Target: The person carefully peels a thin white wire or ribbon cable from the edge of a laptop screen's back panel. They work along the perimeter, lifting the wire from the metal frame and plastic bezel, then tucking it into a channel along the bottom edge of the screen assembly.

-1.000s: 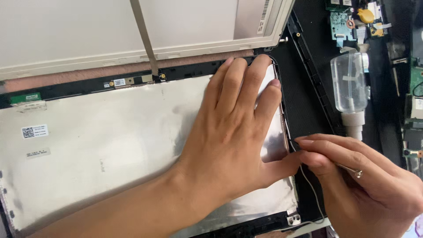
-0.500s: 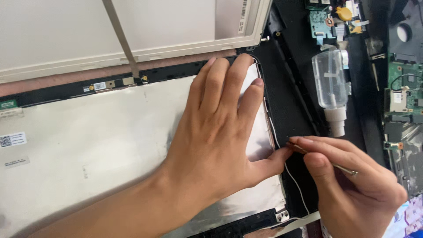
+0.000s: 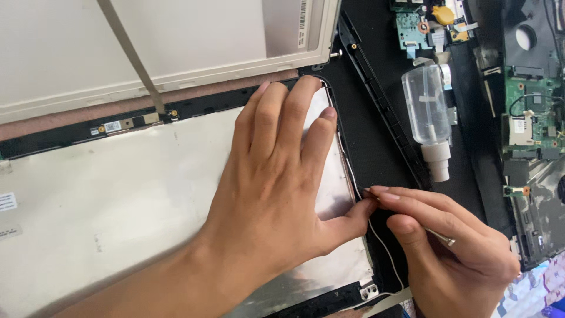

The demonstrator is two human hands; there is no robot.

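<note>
A silvery foil-backed panel [image 3: 118,206] is seen lying in a black lid frame [image 3: 382,147]. The left hand [image 3: 276,182] is pressed flat and open on the panel's right part, thumb stretched toward the edge. Along that edge a thin white cable [image 3: 353,185] is run, and it is best kept seated while the panel is held down steadily. The right hand [image 3: 453,247] is closed around a slim metal tool [image 3: 438,235], whose tip should be guided gently at the cable. A clear plastic bottle [image 3: 428,115] lies well apart.
</note>
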